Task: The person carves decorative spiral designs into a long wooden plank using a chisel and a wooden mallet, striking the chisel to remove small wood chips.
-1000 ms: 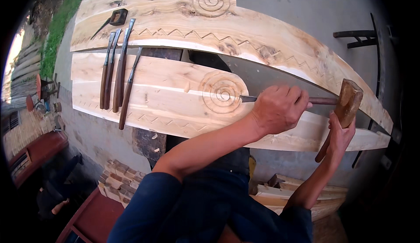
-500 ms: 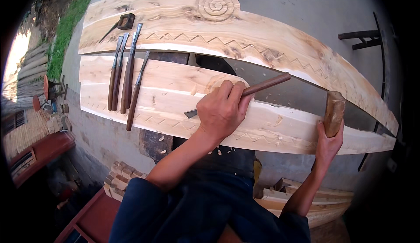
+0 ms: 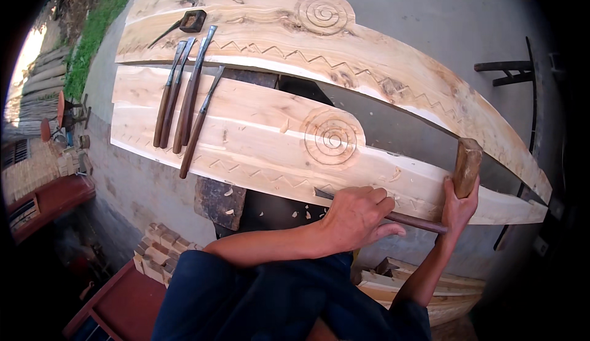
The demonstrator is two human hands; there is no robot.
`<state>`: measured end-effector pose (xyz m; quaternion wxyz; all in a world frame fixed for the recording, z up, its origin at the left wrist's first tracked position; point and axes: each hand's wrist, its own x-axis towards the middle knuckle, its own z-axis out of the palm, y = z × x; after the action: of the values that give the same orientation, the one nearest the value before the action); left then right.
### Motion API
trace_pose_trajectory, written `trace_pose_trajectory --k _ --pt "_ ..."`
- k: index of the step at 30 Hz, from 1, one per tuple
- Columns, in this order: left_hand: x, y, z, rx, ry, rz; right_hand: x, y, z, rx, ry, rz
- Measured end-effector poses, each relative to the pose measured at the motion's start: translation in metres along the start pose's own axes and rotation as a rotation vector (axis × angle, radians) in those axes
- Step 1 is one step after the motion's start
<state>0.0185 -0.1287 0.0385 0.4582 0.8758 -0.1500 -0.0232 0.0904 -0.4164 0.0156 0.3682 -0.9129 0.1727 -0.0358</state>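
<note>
Four spare chisels lying side by side across the near plank at far left. Carved spiral mid-plank. Left hand wrapped tight around the chisel, blade tip touching the plank's lower edge beneath the spiral. Right hand clenched on the wooden mallet, head upright just beside the chisel's handle end.

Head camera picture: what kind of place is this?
Probably an outdoor woodcarving workshop. Long planks carved with spirals and zigzags lie across a stand, spare chisels rest on them, and the person holds a chisel and a wooden mallet. Grass grows nearby.
</note>
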Motion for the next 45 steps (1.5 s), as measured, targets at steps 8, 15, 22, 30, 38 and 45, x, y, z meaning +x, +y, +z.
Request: trace_pose_trajectory --k 8,15,22,30,38,45 --pt "-0.005 -0.003 -0.036 -0.576 0.061 -0.067 0.002 0.005 0.001 -0.05 0.028 -0.031" --pt "0.027 -0.088 -0.122 -0.751 0.686 -0.117 -0.003 -0.018 0.001 -0.172 0.038 0.007" --pt "0.061 -0.147 -0.138 -0.82 0.759 -0.239 0.004 -0.051 0.007 -0.016 -0.121 0.013" --pt "0.064 -0.156 -0.132 -0.886 0.67 -0.266 0.029 -0.16 0.046 0.053 -0.375 -0.068" --pt "0.067 -0.158 -0.132 -0.881 0.637 -0.294 0.061 -0.263 0.102 -0.012 -0.537 -0.493" --pt "0.069 -0.162 -0.134 -0.832 0.563 -0.326 0.087 -0.311 0.144 -0.101 -0.614 -0.677"
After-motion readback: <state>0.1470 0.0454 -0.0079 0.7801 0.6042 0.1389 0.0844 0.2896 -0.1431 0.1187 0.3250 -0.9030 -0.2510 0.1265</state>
